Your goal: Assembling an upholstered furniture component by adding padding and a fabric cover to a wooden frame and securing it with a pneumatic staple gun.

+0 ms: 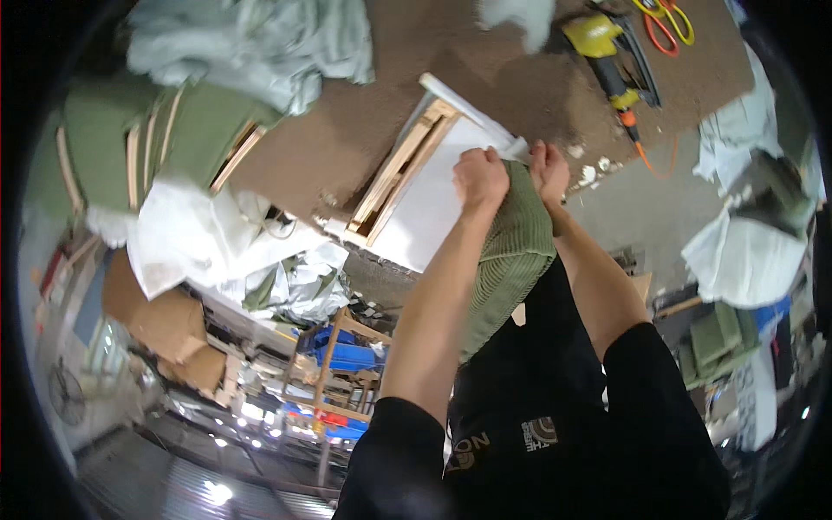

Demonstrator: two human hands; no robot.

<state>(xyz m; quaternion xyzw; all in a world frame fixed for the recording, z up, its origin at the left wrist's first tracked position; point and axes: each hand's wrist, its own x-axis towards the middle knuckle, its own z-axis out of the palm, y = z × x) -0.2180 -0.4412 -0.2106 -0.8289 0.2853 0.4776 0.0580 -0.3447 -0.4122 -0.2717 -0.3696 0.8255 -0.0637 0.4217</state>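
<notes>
Green fabric (522,227): soft cloth, matt, the surface is ribbed.
Wooden strips (403,173): bare wood, it looks without varnish.
White sheet (426,212): smooth; paper or cloth, I cannot tell.
Tabletop (316,160): matt and slightly rough.
Yellow tool (594,36): casing looks like plastic, a little glossy.
Scissors handles (685,28): smooth plastic.
Brown carton (156,299): matt cardboard.

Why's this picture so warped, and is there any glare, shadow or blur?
Head view: fisheye lens bends edges toward the black rim; a bright light glares at lower left; soft shadow beside the yellow-and-black tool; left forearm looks slightly blurred, but ribs readable on the green fabric.
</notes>
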